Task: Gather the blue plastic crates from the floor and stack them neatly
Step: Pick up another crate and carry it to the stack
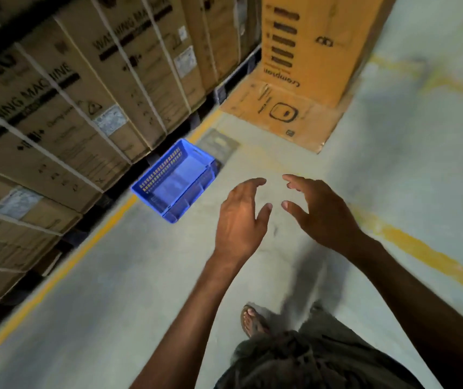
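One blue plastic crate (176, 181) stands upright on the concrete floor, close to the row of cartons on the left. It looks empty, and its far wall is perforated. My left hand (241, 217) is held out in the air to the right of the crate, fingers relaxed, holding nothing. My right hand (316, 209) hovers beside it, palm turned inward, fingers loosely spread and empty. Both hands are apart from the crate.
Tall strapped washing-machine cartons (64, 102) line the left side on dark pallets. An orange carton (306, 43) stands ahead with flattened cardboard (280, 113) in front. A grey flat item (217, 144) lies behind the crate. Yellow floor lines (421, 251) run on both sides. My sandalled foot (252, 321) is below.
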Tool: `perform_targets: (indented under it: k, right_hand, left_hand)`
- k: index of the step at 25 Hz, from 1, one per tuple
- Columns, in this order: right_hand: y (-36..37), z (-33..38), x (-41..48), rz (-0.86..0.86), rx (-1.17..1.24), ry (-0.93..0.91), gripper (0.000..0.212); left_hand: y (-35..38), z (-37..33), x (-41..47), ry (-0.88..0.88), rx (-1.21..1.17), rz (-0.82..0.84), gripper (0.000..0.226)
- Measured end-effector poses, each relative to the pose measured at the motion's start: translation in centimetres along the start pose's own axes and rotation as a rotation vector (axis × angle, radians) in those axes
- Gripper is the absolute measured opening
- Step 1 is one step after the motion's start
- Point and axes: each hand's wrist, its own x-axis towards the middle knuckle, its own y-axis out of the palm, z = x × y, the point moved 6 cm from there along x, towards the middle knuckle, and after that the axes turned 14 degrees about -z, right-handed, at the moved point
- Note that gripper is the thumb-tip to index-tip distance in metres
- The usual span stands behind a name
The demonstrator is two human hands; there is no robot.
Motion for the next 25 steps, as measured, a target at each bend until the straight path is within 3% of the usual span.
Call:
perform_targets:
  k: [4,8,13,18,25]
  right_hand:
    - [-10.8,-8.8,-7.4,-0.145,-0.104,0.144,0.051]
    - [-21.9,-18.6,-17.7,-0.293,-0.180,0.341,0.047]
    - [-33.3,-27.7,-30.5,-0.356,-0.220,0.536,0.046]
    - [-42.6,-36.0,-42.1,-0.455,-0.252,0.826,0.046]
    - [-51.8,-47.6,-51.7,-0.590,-0.289,1.107,0.046]
  left_hand:
    - [6.5,-12.1,-2.8,0.317,0.059,0.085,0.047]
    - [15.1,-24.5,-8.1,0.512,0.007,0.186,0.045]
    - [25.6,-38.4,-16.0,0.559,-0.187,0.340,0.046]
    - [34.9,-52.6,-24.5,0.724,-0.321,0.565,0.046]
    - [48.3,-66.6,-32.0,0.833,-0.439,0.824,0.046]
